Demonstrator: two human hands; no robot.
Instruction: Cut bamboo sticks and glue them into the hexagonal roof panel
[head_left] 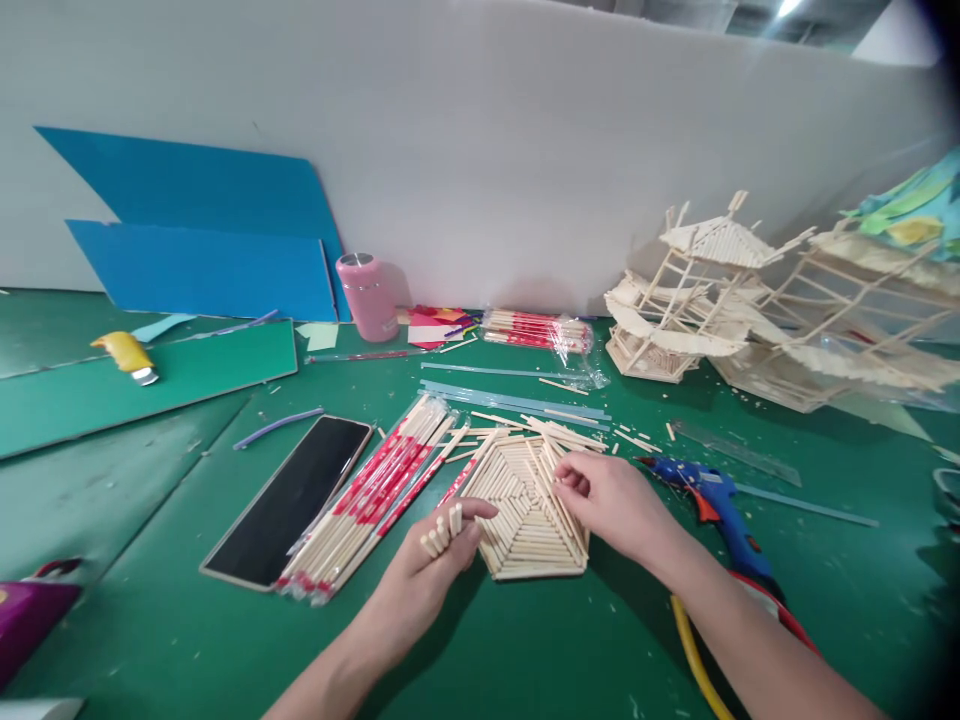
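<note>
Several short wooden sticks (442,530) are held in my left hand (431,565), their cut ends showing between the curled fingers. Its index finger reaches over the left edge of a hexagonal panel (525,545) built from wooden sticks in nested rings. My right hand (600,495) is closed in a pinch above the panel's right side; whatever its fingertips hold is too small to make out. Beside those fingertips, a few loose sticks (551,490) lie slanted across the panel. More cut sticks (562,432) are heaped along its far edge.
Wrapped chopsticks (375,490) and a black phone (292,500) lie left. A blue glue gun (705,490) rests right, near my forearm. Stick-built pavilion models (697,290) stand back right. A pink bottle (367,300), blue boards (210,265) and a yellow cutter (126,355) are farther left.
</note>
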